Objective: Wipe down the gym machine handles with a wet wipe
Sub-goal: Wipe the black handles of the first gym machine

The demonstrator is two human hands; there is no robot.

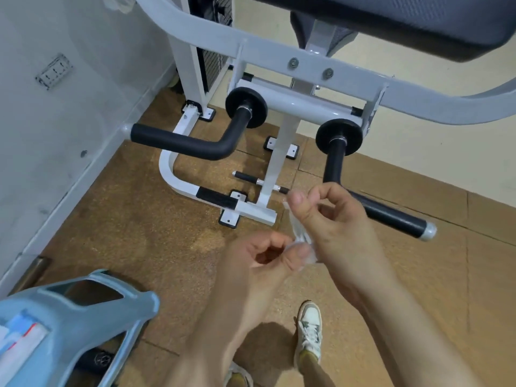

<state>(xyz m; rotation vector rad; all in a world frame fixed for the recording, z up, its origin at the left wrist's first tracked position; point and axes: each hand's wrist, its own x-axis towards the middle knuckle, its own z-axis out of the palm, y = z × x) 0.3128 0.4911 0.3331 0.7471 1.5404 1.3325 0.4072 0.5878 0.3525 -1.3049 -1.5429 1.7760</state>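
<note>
A person faces a white-framed gym machine [273,58], both hands raised in front of its two black padded handles. The left hand [259,255] and the right hand [335,219] each pinch a crumpled white wet wipe [300,236] between thumb and curled fingers, the wipe held between them and clear of the machine. The right handle [391,216] runs just behind the right hand out to a silver end cap; the left handle [190,145] bends away to the left, well apart from both hands. At near left, a blue plastic stool [83,319] carries what appears to be a wipes packet [19,342], blurred at the frame's edge. A white sneaker [308,331] rests on the brown floor mats [125,233]
</note>
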